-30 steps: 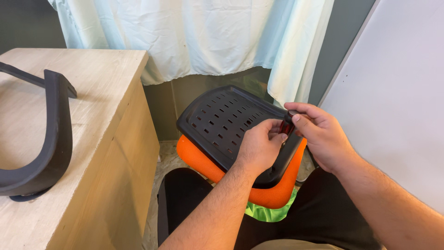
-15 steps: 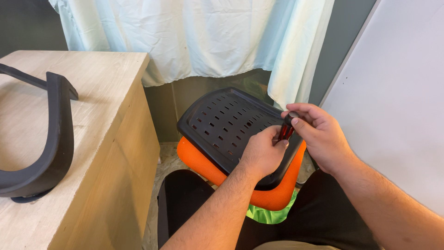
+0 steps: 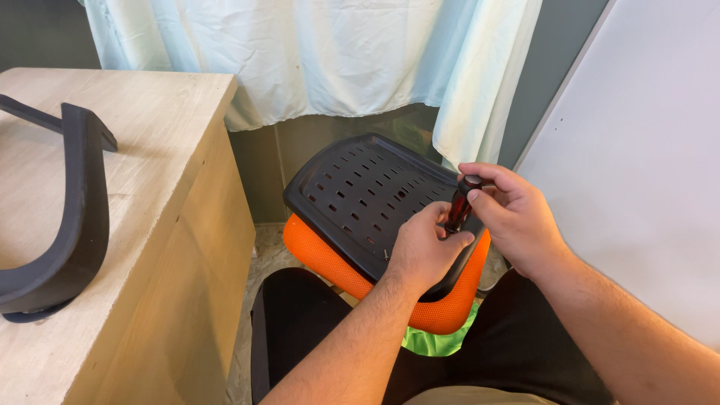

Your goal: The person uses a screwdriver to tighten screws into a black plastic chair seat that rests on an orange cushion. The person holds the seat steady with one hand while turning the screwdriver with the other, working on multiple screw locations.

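My right hand (image 3: 517, 221) pinches the dark red, translucent handle of a screwdriver (image 3: 459, 204) between thumb and fingertips, the tool standing nearly upright with its black cap at 12 o'clock. My left hand (image 3: 426, 251) curls around the lower end of the handle, fingers closed against it and resting on the chair seat (image 3: 360, 199). That seat lies upside down across my lap, tilted: a hard black plastic pan, rounded at the corners and pierced with rows of short slots, over an orange mesh-covered cushion (image 3: 322, 255) that bulges out below it. The screwdriver meets the pan near its edge at 3 o'clock. A bright green patch (image 3: 439, 341) shows under the cushion. At 9 o'clock, a curved black plastic armrest (image 3: 71, 225) lies on a pale wood-grain table (image 3: 165, 150). A wrinkled pale blue cloth (image 3: 315, 52) hangs at 12 o'clock.
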